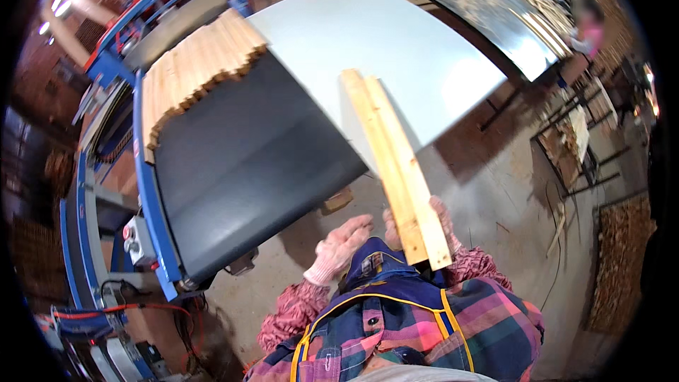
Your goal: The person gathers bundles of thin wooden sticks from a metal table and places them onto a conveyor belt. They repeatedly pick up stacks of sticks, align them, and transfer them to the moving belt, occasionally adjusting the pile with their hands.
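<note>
My right hand (443, 219), in a pink knit glove, is wrapped round the near end of two long wooden strips (399, 177). They lie side by side and slant forward and left, their far ends over the pale sheet-topped table (353, 25). The nearer ends are by my apron. My left hand (341, 244), gloved in the same way, is in front of my apron, left of the strips and apart from them. Its fingers reach out to the right with nothing in them.
A black conveyor belt (240, 163) in a blue frame carries a row of wooden strips (201, 64) with uneven ends. A control box (138, 240) is on the frame's near left. At the far right, a person (588, 32) is beside another table (481, 10) with piled strips. Metal racks stand at right.
</note>
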Tool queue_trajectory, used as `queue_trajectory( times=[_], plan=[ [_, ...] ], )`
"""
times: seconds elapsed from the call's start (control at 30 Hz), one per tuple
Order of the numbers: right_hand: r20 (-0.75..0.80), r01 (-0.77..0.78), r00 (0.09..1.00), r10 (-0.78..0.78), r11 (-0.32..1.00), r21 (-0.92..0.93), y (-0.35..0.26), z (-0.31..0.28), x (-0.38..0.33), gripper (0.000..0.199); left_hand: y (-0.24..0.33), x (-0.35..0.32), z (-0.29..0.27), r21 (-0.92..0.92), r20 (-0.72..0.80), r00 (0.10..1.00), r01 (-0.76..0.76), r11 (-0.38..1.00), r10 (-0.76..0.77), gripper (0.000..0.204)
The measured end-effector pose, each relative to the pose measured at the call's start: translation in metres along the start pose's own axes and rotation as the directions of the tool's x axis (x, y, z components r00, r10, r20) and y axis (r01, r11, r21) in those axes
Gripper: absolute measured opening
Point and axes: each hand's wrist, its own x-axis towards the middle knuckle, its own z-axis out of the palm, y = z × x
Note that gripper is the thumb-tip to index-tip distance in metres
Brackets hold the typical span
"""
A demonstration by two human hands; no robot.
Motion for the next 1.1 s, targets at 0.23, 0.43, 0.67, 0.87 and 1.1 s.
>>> queue_trajectory(
  times=[0.23,0.43,0.67,0.87,1.1],
  plan=[
    [-0.161,-0.089,0.956,-0.243,0.284,-0.955,-0.124,-0.109,-0.071,0.056,0.015,0.179,0.173,-0.722,-0.085,0.965,0.112,0.683,-0.248,0.038],
    [0.025,-0.072,0.893,-0.448,-0.199,-0.977,-0.290,-0.154,-0.129,0.092,0.053,0.295,0.351,-0.345,-0.133,0.989,-0.106,0.932,0.063,0.054],
    [0.034,-0.058,0.642,-0.766,-0.093,-0.994,-0.436,-0.206,-0.194,0.097,0.104,0.444,0.498,-0.458,0.280,0.960,0.125,0.880,0.009,0.056],
    [-0.223,-0.136,0.573,-0.789,0.177,-0.975,-0.561,-0.270,-0.223,0.096,0.103,0.598,0.603,-0.249,0.383,0.897,0.329,0.911,-0.219,0.049],
    [-0.251,-0.284,0.381,-0.890,0.145,-0.948,-0.755,-0.304,-0.286,0.092,0.147,0.754,0.766,-0.338,0.677,0.726,0.450,0.827,-0.118,0.055]
  ],
)
